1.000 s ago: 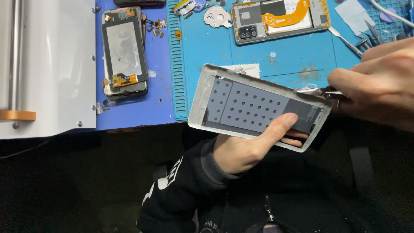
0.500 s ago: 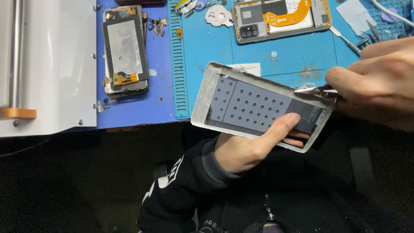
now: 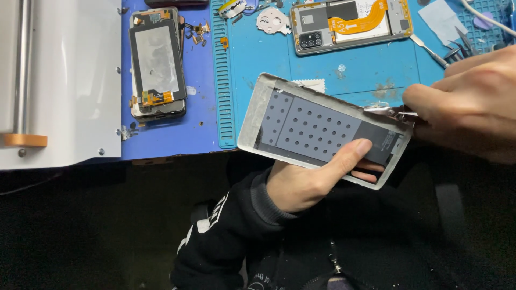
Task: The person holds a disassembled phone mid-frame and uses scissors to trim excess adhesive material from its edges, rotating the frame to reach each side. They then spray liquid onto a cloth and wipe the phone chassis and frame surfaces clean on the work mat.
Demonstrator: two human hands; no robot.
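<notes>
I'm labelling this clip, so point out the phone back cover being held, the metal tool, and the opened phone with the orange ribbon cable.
Phone back cover [image 3: 317, 126]: head view, on its dotted grey inner panel.
Metal tool [image 3: 388, 111]: head view, on its blade tip at the cover's edge.
Opened phone [image 3: 352, 22]: head view, on its orange ribbon cable.

phone panel [image 3: 317, 126]: grey, dark-dotted, white rim | mat [image 3: 355, 67]: blue | ribbon cable [image 3: 360, 21]: orange | sleeve [image 3: 226, 236]: black

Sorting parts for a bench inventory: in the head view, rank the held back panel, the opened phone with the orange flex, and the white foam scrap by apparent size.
1. Back panel, though it is nearest the camera.
2. Opened phone.
3. Foam scrap.
</notes>
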